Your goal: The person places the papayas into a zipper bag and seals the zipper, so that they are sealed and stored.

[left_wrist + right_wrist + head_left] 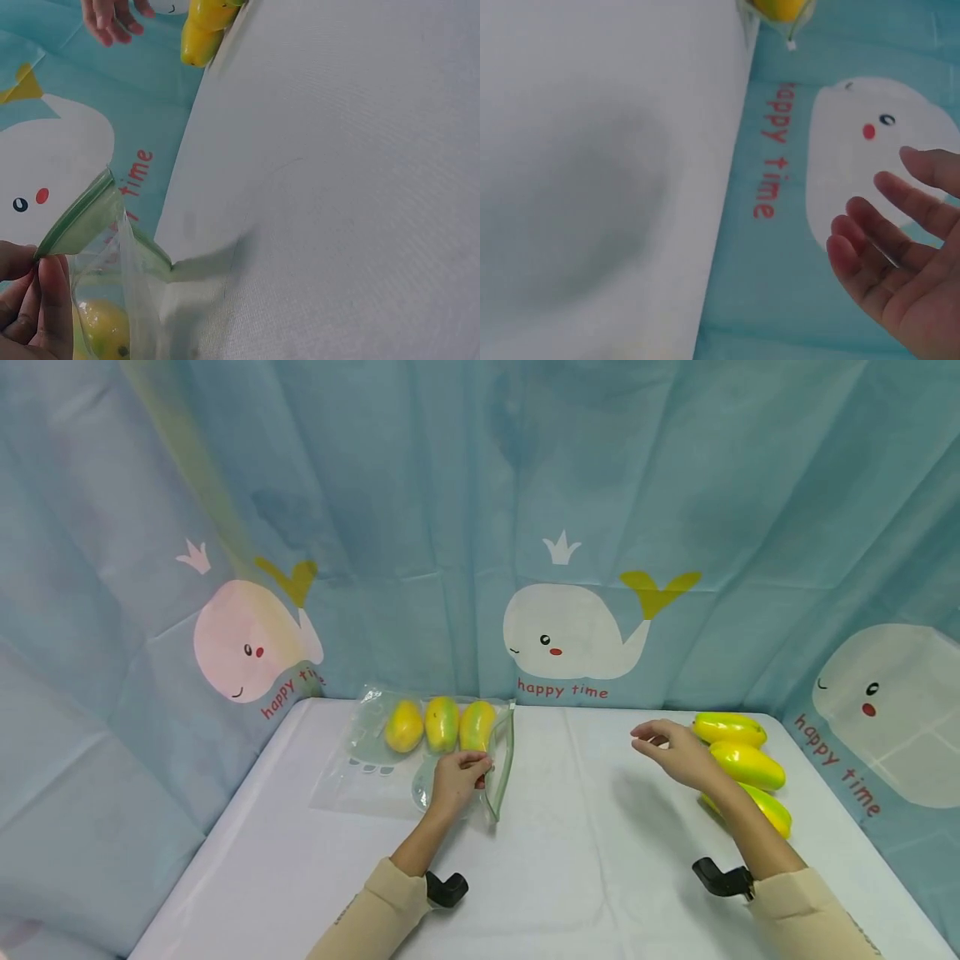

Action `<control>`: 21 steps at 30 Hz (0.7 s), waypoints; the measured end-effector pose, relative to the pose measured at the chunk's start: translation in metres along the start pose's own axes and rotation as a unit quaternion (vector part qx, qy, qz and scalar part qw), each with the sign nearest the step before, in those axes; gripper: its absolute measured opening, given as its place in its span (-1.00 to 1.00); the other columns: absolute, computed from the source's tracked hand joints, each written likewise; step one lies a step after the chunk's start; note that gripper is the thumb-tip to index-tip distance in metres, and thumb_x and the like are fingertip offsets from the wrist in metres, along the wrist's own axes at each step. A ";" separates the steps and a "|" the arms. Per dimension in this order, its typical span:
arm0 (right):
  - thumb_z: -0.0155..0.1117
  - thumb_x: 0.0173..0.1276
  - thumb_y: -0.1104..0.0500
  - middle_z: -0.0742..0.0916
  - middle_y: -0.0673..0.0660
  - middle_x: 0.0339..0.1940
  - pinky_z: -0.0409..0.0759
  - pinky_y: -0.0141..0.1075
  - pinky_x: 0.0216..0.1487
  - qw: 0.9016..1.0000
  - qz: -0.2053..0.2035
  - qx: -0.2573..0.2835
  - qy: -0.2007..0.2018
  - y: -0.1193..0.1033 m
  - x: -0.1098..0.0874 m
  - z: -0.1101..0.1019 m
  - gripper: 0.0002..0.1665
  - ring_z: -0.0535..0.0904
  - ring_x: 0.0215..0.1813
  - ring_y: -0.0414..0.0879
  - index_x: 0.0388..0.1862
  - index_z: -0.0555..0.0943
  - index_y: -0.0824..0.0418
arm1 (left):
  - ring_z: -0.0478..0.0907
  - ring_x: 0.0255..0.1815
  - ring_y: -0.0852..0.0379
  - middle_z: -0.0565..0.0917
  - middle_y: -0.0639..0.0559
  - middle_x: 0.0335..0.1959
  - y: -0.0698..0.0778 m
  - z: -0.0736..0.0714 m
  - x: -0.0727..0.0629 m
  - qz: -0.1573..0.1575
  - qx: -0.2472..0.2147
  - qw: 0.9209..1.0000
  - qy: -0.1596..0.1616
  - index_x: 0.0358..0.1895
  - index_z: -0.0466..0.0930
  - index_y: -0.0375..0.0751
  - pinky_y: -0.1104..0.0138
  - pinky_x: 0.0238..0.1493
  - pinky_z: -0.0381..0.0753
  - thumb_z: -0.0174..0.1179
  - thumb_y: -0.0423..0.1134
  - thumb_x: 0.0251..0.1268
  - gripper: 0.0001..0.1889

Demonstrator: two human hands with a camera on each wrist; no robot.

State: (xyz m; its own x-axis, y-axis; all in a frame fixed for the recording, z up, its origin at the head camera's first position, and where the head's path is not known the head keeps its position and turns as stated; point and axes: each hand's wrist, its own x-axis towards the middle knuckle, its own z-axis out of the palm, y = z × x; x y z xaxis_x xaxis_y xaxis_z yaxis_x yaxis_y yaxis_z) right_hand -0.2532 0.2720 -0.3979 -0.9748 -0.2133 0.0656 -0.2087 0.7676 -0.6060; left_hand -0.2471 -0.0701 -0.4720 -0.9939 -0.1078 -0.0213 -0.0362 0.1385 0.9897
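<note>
A clear zip bag (397,789) with a green strip along its mouth lies on the white table, several yellow mangoes (442,725) inside it. My left hand (453,781) pinches the green edge of the bag (79,214) between thumb and fingers, and the mouth gapes toward the right. My right hand (678,753) is raised over the right part of the table, holding nothing, its fingers loosely bent and spread apart (907,255). Just right of it, three yellow-green mangoes (746,766) lie in a column, the lowest partly hidden behind the right forearm.
A white cloth covers the table (555,860). Behind and at both sides hangs a blue curtain (420,527) printed with whales, meeting the table's far edge. Black wrist mounts (447,890) stick out from both sleeves, low over the cloth.
</note>
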 end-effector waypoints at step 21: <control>0.26 0.37 -0.06 0.59 0.49 0.11 0.50 0.28 0.07 0.990 0.076 -0.119 0.000 0.056 -0.059 -0.042 -0.36 0.48 0.09 0.37 0.16 0.51 0.45 | 0.58 -0.49 0.23 0.75 -0.22 -0.30 0.000 -0.002 0.000 0.006 0.008 1.000 0.000 -0.13 0.68 -0.43 0.48 -0.43 0.62 0.27 -0.34 0.26 -0.79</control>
State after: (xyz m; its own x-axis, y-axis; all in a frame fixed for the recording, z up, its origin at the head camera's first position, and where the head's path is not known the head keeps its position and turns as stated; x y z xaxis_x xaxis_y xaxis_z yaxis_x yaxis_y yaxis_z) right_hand -0.2105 0.3527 -0.4026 -0.9964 -0.0840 -0.0116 -0.0721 0.9112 -0.4055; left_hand -0.2469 -0.0718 -0.4713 -0.9944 -0.1056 -0.0104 -0.0269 0.1563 0.9873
